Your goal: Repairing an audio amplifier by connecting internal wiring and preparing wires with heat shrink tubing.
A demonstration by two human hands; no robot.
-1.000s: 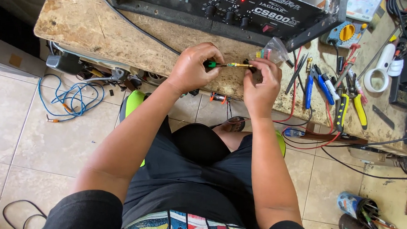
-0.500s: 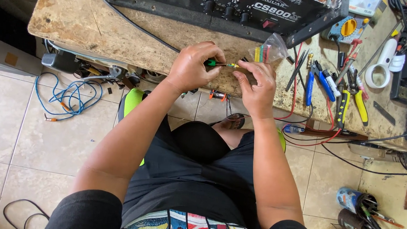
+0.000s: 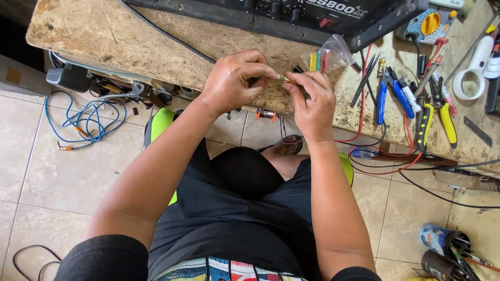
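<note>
Small yellowish component (image 3: 284, 78) is pinched betw. fingers of left hand (image 3: 233, 81) and right hand (image 3: 313, 101), both clenched on it, just above front edge of desk (image 3: 97, 32). Clear bag (image 3: 328, 57) lies just behind right hand; pliers (image 3: 382, 95) w/ other tools to the right. Tiled floor (image 3: 46, 165) below.

The worktop (image 3: 125, 37) runs across the top of the view, with the amplifier (image 3: 267, 9) lying along its far side. Both hands meet over the worktop's near edge, the left hand (image 3: 233, 81) just left of the right hand (image 3: 313, 101), with a small part (image 3: 285, 78) between their fingertips. A clear bag (image 3: 329, 57) lies just behind the right hand. To the right, pliers (image 3: 439, 112) and cutters (image 3: 382, 95) lie side by side. Under the worktop's left end, a coiled cable (image 3: 85, 122) lies on the floor.
</note>
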